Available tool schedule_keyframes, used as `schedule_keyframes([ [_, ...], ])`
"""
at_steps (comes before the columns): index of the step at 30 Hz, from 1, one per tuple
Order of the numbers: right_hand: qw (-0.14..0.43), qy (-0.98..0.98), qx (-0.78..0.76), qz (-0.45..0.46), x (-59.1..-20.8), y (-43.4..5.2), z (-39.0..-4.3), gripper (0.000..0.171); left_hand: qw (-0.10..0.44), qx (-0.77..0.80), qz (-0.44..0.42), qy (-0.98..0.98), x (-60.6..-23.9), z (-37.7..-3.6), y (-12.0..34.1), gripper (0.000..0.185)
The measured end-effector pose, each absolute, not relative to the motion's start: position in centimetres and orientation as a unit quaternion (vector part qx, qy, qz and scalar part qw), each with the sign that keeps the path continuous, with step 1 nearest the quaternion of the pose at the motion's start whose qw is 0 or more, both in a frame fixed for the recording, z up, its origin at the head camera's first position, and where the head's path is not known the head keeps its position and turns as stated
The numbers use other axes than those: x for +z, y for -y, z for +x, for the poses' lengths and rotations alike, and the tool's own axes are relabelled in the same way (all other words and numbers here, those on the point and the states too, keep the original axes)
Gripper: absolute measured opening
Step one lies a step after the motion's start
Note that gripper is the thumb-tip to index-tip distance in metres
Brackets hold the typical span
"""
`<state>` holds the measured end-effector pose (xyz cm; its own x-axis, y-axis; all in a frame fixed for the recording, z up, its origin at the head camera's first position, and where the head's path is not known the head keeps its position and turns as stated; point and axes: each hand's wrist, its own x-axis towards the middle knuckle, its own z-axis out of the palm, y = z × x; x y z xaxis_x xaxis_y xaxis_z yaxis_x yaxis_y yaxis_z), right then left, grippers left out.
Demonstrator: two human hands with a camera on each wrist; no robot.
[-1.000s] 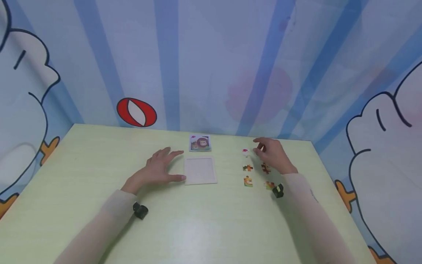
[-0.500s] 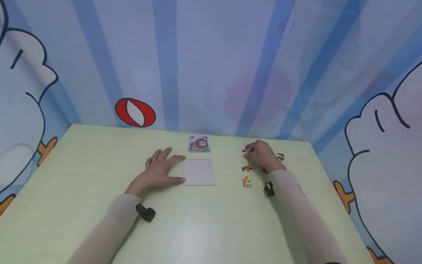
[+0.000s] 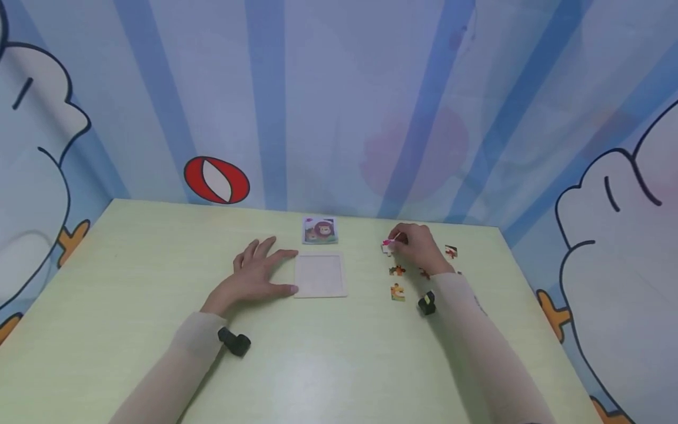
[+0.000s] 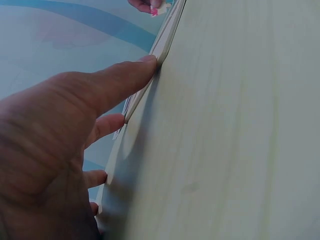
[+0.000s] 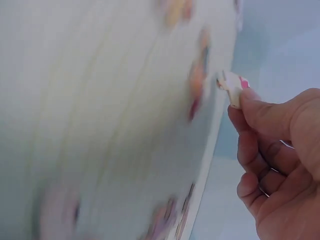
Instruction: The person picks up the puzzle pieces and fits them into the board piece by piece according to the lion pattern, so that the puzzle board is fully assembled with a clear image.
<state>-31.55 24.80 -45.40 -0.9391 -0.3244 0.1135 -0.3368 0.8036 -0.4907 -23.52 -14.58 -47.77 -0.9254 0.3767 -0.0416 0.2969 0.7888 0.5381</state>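
My right hand (image 3: 419, 246) pinches a white and pink puzzle piece (image 5: 233, 86) between thumb and index finger, lifted off the table in the right wrist view. In the head view that hand is over the right-hand group of pieces. My left hand (image 3: 254, 274) is spread at the left side of a square white puzzle tray (image 3: 320, 275), with thumb and index fingertips touching its edge. The thumb (image 4: 125, 82) reaches the tray's edge in the left wrist view. Behind the tray lies a small picture card (image 3: 320, 230) showing a lion.
Other puzzle pieces lie on the table: an orange-brown piece (image 3: 397, 270), a yellow-orange piece (image 3: 398, 292) and a dark red one (image 3: 451, 251). Another piece (image 3: 425, 274) is partly covered by the right arm. A striped blue cloth (image 3: 328, 106) hangs behind the table.
My right hand has moved left from above the pieces, closed its fingers on the white and pink piece and raised it. The left hand settled slightly at the tray's edge.
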Motion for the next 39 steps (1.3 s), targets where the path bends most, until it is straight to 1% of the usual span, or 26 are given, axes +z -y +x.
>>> schedule_keyframes([
  [4, 0.026, 0.939, 0.295, 0.173, -44.8, -23.5, -31.1, 0.010, 0.071, 0.271, 0.181, -0.943, -47.9, -23.6, 14.6, 0.079],
  [7, 0.023, 0.932, 0.322, 0.167, -44.6, -22.4, -30.7, 0.010, 0.072, 0.272, 0.179, -0.943, -47.9, -23.6, 14.7, 0.079],
  [14, 0.010, 0.909, 0.378, 0.178, -44.6, -20.2, -29.8, 0.011, 0.076, 0.268, 0.174, -0.944, -47.9, -23.5, 14.5, 0.078],
  [20, -0.016, 0.895, 0.412, 0.171, -45.1, -18.0, -29.2, 0.009, 0.076, 0.270, 0.173, -0.944, -47.9, -23.6, 14.5, 0.079],
  [29, -0.032, 0.888, 0.417, 0.191, -46.1, -14.3, -28.8, 0.006, 0.081, 0.259, 0.169, -0.948, -48.1, -23.8, 14.5, 0.081],
  [39, -0.055, 0.902, 0.391, 0.173, -46.6, -10.7, -28.5, 0.008, 0.083, 0.256, 0.169, -0.948, -48.0, -23.7, 14.4, 0.081],
])
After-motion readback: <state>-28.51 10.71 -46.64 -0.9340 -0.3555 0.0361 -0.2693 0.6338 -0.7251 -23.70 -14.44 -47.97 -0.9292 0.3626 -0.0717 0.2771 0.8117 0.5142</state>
